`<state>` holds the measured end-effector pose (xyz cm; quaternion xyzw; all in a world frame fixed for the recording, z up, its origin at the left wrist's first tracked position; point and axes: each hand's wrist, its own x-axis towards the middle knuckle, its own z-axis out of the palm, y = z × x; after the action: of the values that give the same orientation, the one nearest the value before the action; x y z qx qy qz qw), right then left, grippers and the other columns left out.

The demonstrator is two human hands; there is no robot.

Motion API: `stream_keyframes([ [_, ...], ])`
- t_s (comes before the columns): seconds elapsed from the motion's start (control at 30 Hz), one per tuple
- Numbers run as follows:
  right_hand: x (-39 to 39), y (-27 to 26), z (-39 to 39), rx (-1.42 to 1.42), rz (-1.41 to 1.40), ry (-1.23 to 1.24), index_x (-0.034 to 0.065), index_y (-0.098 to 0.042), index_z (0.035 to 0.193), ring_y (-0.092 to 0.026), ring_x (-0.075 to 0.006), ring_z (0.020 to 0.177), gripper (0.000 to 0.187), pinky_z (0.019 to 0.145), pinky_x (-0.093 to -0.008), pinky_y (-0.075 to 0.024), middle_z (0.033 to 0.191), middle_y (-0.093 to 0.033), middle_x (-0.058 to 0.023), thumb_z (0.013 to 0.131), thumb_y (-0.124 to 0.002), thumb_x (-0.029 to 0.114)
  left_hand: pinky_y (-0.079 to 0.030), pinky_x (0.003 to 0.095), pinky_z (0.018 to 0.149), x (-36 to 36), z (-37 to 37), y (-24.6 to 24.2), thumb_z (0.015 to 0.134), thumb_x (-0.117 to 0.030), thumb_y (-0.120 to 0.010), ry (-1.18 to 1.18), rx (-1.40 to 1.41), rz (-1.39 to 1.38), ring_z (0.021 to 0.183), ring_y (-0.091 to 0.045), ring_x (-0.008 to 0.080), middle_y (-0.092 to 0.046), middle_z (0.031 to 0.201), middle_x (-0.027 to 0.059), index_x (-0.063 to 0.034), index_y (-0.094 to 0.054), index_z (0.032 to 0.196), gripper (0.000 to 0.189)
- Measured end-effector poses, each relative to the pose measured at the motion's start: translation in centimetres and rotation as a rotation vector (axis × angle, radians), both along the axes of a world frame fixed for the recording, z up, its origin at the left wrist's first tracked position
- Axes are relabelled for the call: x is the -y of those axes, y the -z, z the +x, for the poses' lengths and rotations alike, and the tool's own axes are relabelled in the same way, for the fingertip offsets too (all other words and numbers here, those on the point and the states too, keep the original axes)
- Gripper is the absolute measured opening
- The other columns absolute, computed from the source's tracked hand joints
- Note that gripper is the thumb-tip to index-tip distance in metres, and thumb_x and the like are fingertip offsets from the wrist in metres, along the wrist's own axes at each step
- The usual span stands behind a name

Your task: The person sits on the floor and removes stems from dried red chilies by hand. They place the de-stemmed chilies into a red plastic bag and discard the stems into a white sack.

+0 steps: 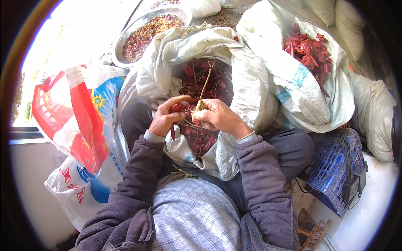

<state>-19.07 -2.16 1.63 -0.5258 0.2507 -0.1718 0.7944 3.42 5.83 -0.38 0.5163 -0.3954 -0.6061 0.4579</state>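
Note:
Between my knees stands an open white woven sack (251, 84) with dried red chili peppers (201, 142) inside. Over its mouth, my left hand (169, 115) has its fingers closed around a few dark red chilies (176, 108); one chili hangs below the palm. Close beside it on the right, my right hand (220, 116) pinches a dry tan chili stalk (205, 83) that sticks up from the fingers. Some red shows under the right fingertips, but its exact shape is partly hidden. The two hands nearly meet.
A second white sack (309, 97) with red chilies stands at the upper right. A metal basin (118, 51) holds chili scraps at the upper left. Printed plastic bags (91, 125) lie left. A blue plastic crate (333, 166) with black cables is right. Stem bits (183, 172) rest on my lap.

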Motion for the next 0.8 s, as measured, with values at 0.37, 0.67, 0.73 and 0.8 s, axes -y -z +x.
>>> stream_keyframes([
  [0.37, -0.1, 0.9, 0.6, -0.019, -0.056, 0.225, 0.0012, -0.064, 0.095, -0.058, -0.0094, 0.063, 0.014, 0.054, -0.0269, -0.0461, 0.078, -0.065, -0.0057, 0.091, -0.066, 0.014, -0.05, 0.0205, 0.076, -0.6, -2.1, 0.6, 0.086, 0.002, -0.071, 0.045, -0.02, -0.003, 0.087, -0.061, 0.0064, -0.064, 0.101, 0.0001, -0.0048, -0.06, 0.114, 0.032],
  [0.67, -1.2, 2.0, 1.4, -0.349, -0.791, 0.165, 0.0009, -0.064, 0.091, -0.068, -0.0411, 0.078, 0.033, 0.07, -0.0475, -0.0526, 0.082, -0.068, -0.0233, 0.091, -0.069, 0.034, -0.05, 0.0266, 0.083, -0.6, -2.4, -0.4, 0.078, 0.0, -0.08, 0.111, 0.546, -0.192, 0.093, -0.058, 0.0099, -0.064, 0.102, 0.002, -0.0004, -0.065, 0.113, 0.038],
  [0.73, -1.3, 2.4, 1.5, -0.32, -0.8, 0.162, 0.0007, -0.064, 0.092, -0.067, -0.0435, 0.082, 0.03, 0.072, -0.0496, -0.0532, 0.085, -0.068, -0.0252, 0.093, -0.063, 0.03, -0.05, 0.0274, 0.084, -0.7, -2.4, -0.5, 0.078, -0.003, -0.081, 0.044, 0.422, -0.127, 0.095, -0.058, 0.0105, -0.064, 0.104, 0.0017, 0.0001, -0.065, 0.115, 0.04],
  [0.8, -1.1, 2.7, 1.6, -0.296, -0.78, 0.186, 0.0007, -0.063, 0.094, -0.067, -0.0431, 0.081, 0.028, 0.071, -0.0493, -0.0531, 0.084, -0.068, -0.025, 0.093, -0.062, 0.029, -0.049, 0.0262, 0.085, -0.7, -2.3, -0.6, 0.081, -0.009, -0.081, 0.0, 0.25, -0.095, 0.096, -0.057, 0.0098, -0.063, 0.106, 0.0009, 0.0004, -0.064, 0.117, 0.041],
])
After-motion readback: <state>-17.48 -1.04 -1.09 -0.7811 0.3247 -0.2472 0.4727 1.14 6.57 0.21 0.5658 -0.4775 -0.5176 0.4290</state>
